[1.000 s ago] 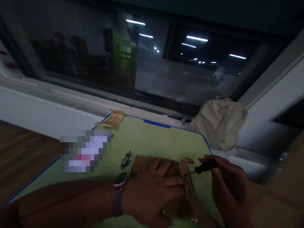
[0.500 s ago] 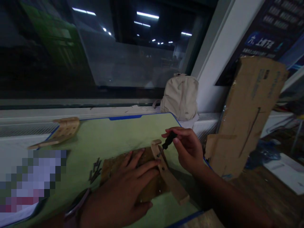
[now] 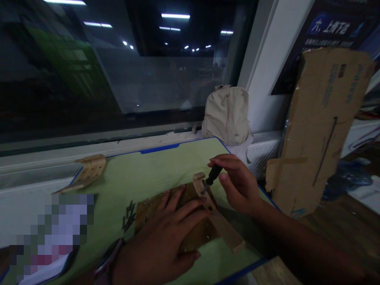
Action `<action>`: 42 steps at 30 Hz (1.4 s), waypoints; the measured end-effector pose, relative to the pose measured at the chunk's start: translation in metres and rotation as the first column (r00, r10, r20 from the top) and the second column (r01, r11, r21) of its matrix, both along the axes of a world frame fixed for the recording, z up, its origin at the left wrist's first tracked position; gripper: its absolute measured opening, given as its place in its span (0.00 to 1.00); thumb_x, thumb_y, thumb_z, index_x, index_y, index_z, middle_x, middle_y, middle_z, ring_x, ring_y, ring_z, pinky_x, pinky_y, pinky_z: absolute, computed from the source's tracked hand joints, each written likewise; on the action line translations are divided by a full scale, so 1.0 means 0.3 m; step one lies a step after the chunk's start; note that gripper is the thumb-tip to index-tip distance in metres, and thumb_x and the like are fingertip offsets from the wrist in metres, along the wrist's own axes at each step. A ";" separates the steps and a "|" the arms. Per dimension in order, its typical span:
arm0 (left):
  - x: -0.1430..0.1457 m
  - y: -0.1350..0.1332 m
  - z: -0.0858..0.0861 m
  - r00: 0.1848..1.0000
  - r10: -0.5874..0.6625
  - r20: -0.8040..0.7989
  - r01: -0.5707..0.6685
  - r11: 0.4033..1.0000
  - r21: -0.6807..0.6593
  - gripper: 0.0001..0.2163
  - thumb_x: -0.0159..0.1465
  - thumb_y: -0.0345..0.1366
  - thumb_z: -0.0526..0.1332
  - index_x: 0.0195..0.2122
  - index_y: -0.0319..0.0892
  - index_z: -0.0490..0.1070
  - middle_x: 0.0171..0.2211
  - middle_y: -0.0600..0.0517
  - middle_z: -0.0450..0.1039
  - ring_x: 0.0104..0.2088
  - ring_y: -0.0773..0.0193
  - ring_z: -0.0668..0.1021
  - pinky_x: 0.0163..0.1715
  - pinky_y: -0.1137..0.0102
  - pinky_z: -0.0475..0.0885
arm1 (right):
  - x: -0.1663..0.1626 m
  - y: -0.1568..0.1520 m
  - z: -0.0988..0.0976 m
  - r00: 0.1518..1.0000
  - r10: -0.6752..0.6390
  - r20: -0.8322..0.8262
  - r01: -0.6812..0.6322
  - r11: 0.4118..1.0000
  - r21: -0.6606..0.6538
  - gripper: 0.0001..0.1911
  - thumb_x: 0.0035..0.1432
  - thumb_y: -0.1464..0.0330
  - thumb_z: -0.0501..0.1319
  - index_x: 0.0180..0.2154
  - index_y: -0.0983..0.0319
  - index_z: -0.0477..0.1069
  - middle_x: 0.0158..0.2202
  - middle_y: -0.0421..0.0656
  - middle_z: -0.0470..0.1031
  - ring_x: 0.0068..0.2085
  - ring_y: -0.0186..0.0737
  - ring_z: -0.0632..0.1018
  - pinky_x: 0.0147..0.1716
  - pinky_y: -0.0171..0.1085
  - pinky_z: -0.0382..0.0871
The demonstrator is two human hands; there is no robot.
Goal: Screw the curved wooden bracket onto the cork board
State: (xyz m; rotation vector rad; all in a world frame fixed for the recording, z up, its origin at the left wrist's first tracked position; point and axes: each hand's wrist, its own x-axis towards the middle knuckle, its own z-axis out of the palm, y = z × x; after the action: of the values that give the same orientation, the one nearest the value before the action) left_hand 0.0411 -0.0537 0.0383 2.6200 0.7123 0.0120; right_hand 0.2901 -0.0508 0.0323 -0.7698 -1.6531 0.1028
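Slatted wooden part [image 3: 90, 168] lies toward the left of the green-topped counter [image 3: 166, 166], then there's a little pile of dark screws [image 3: 128, 215]. Left hand [image 3: 157, 245] is spread flat, pinning a rough brown board [image 3: 157, 211] beside a pale wooden bar [image 3: 228, 229]. Right hand [image 3: 239, 184] has its grip pinched tight on a black-handled screwdriver [image 3: 213, 175], tip right at the bar's upper end. Cardboard box [image 3: 323, 130] leans at far right.

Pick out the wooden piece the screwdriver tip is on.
The narrow wooden strip, screwdriver tip at its end, lying across the rough board under the left hand; the notched piece lies apart at the edge of the mat.
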 end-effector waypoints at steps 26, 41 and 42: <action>-0.016 0.007 -0.039 0.994 -0.067 0.085 0.057 0.992 0.112 0.44 0.62 0.34 0.69 0.75 0.67 0.50 0.77 0.59 0.48 0.76 0.33 0.48 0.69 0.27 0.46 | 0.000 0.015 -0.008 0.998 0.063 0.026 -0.065 0.994 0.085 0.22 0.66 0.71 0.65 0.59 0.51 0.72 0.43 0.45 0.78 0.44 0.45 0.80 0.43 0.47 0.79; -0.010 0.005 -0.028 0.993 -0.045 0.106 0.034 0.994 0.102 0.42 0.61 0.35 0.70 0.73 0.65 0.54 0.75 0.55 0.53 0.75 0.36 0.51 0.70 0.28 0.47 | 0.009 0.010 0.010 0.998 0.048 0.048 -0.051 0.995 0.082 0.16 0.67 0.66 0.66 0.56 0.52 0.73 0.39 0.43 0.75 0.40 0.43 0.78 0.38 0.43 0.77; -0.010 0.004 -0.030 0.993 -0.045 0.109 0.033 0.994 0.107 0.42 0.61 0.34 0.70 0.73 0.65 0.54 0.76 0.55 0.52 0.75 0.36 0.51 0.70 0.29 0.47 | 0.009 0.004 0.016 0.996 0.056 0.069 -0.061 0.996 0.070 0.16 0.69 0.66 0.63 0.57 0.53 0.73 0.41 0.45 0.76 0.42 0.45 0.79 0.41 0.45 0.77</action>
State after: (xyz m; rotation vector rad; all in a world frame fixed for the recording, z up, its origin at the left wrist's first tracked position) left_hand 0.0381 -0.0525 0.0293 2.7079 0.6376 0.1871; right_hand 0.2928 -0.0497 0.0372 -0.6769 -1.7340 0.0586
